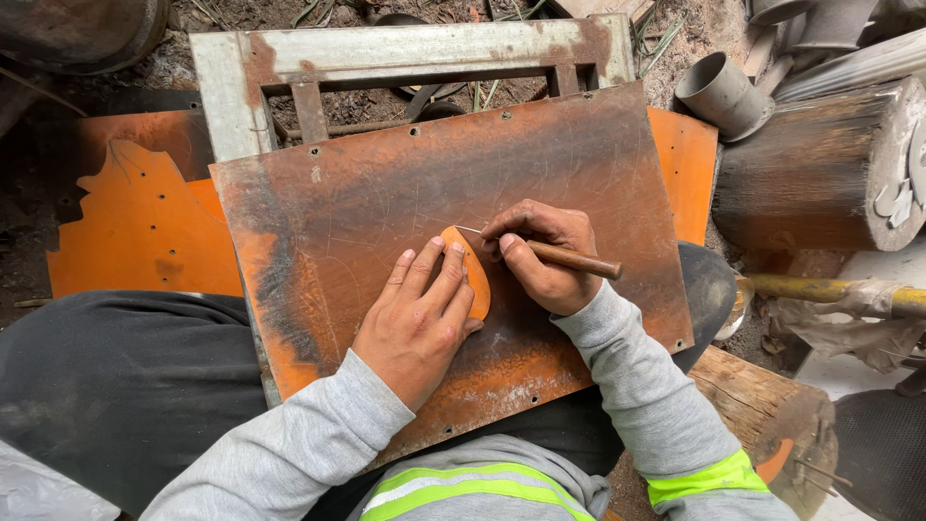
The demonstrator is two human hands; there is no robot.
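L hand flat on orange leaf-shaped template – R hand pinching scriber

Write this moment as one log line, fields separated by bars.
left hand: presses orange template flat on rusty sheet | right hand: holds scriber, tip at template edge | sheet: rests on lap and metal frame

The metal sheet looks rusty, scratched and matt, with orange paint worn thin. The small leaf-shaped template is flat, orange and dull. The scribing tool has a brown handle that looks like wood. The sleeves are soft grey cloth.
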